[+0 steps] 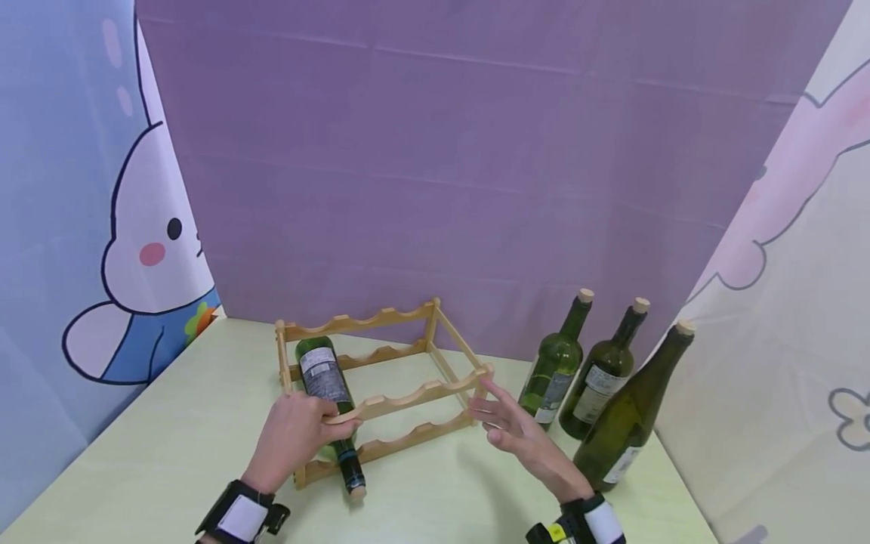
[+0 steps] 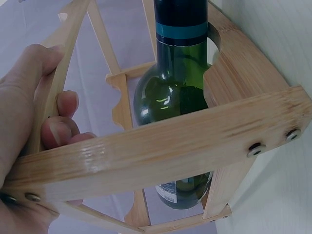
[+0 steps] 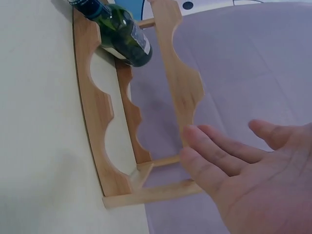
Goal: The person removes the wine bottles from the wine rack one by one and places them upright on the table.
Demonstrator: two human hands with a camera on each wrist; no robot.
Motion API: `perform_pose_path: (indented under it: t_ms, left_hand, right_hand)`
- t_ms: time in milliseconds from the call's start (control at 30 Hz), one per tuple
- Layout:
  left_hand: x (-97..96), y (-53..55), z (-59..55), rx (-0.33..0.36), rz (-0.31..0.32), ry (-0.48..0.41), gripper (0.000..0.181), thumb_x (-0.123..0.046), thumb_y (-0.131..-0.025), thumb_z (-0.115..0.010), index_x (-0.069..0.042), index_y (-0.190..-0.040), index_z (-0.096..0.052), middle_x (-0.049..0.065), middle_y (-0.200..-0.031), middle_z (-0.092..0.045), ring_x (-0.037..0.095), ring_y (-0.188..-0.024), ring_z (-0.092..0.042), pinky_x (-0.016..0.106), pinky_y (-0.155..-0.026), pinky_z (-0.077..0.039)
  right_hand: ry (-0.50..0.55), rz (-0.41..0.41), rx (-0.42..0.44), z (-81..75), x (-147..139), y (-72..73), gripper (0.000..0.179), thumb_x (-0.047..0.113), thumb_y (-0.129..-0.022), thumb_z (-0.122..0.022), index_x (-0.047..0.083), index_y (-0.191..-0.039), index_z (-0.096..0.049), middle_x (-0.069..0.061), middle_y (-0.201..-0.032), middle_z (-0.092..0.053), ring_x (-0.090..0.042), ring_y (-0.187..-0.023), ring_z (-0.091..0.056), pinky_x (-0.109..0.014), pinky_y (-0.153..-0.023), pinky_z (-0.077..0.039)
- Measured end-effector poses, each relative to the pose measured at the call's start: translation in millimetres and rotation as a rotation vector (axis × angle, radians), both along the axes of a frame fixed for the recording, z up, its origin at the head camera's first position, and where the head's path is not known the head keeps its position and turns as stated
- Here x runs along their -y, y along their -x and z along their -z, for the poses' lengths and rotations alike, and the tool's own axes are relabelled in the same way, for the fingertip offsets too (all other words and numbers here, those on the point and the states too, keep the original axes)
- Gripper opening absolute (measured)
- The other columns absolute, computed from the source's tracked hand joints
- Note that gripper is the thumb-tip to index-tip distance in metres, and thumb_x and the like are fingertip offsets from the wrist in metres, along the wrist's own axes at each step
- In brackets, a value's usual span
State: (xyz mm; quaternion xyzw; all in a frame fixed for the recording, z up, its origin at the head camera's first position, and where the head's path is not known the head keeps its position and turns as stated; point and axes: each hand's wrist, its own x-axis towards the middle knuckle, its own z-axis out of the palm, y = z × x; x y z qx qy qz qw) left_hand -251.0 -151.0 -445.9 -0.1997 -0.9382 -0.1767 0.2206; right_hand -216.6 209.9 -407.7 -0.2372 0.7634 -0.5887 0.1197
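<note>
A wooden wine rack (image 1: 401,404) with scalloped rails stands on the table. One green wine bottle (image 1: 325,378) lies in its leftmost place on the lower rails, corked neck toward me. My left hand (image 1: 292,434) grips the front upper rail at its left end, fingers curled round the wood, as the left wrist view also shows. At the rack's front right corner is my right hand (image 1: 513,431), its fingers extended and the fingertips at the corner. In the right wrist view the right hand (image 3: 258,170) holds nothing, and the bottle (image 3: 122,31) sits at the rack's far end.
Three corked green bottles stand upright to the right: one bottle (image 1: 557,363) nearest the rack, a second bottle (image 1: 601,378) beside it, and a taller bottle (image 1: 632,415) closest to my right forearm. A purple cloth backdrop (image 1: 462,166) hangs behind the pale table (image 1: 204,423).
</note>
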Motion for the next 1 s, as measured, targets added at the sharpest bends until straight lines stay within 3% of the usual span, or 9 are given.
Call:
perform_pose_path:
  t_ms: [167, 367, 700, 1000]
  left_hand:
    - [0.2, -0.1, 0.5, 0.001, -0.002, 0.002, 0.038, -0.053, -0.078, -0.075, -0.026, -0.056, -0.059, -0.016, -0.043, -0.028, 0.007, -0.044, -0.031, 0.024, -0.047, -0.023]
    - [-0.3, -0.1, -0.4, 0.017, -0.001, -0.009, 0.036, -0.053, -0.078, -0.075, -0.025, -0.058, -0.063, -0.016, -0.043, -0.029, 0.007, -0.044, -0.032, 0.024, -0.047, -0.024]
    - [-1.2, -0.3, -1.2, 0.042, -0.004, -0.015, 0.035, -0.052, -0.079, -0.075, -0.024, -0.06, -0.065, -0.016, -0.042, -0.031, 0.007, -0.044, -0.033, 0.023, -0.046, -0.024]
    - [-0.2, 1.7, 1.3, 0.024, 0.003, -0.015, 0.035, -0.052, -0.078, -0.075, -0.024, -0.059, -0.064, -0.016, -0.042, -0.031, 0.006, -0.043, -0.032, 0.023, -0.045, -0.023]
  right_hand:
    - [-0.052, -0.047, 0.103, 2.9, 8, -3.4, 0.078, 0.046, -0.102, -0.047, 0.013, -0.161, -0.009, -0.021, -0.152, -0.036, -0.037, -0.138, -0.036, -0.061, -0.108, -0.024]
    - [-0.09, -0.067, 0.131, 15.2, 15, -1.0, 0.072, 0.042, -0.102, -0.047, 0.016, -0.161, -0.015, -0.017, -0.146, -0.045, -0.031, -0.133, -0.045, -0.053, -0.108, -0.029]
    - [-0.03, -0.104, 0.234, 27.9, 33, 3.2, 0.062, 0.034, -0.103, -0.047, 0.009, -0.156, -0.026, -0.018, -0.145, -0.046, -0.034, -0.13, -0.048, -0.05, -0.108, -0.033]
    - [0.003, -0.103, 0.325, 34.4, 54, 6.8, 0.066, 0.042, -0.101, -0.05, 0.007, -0.154, -0.031, -0.022, -0.144, -0.047, -0.033, -0.126, -0.052, -0.05, -0.105, -0.037]
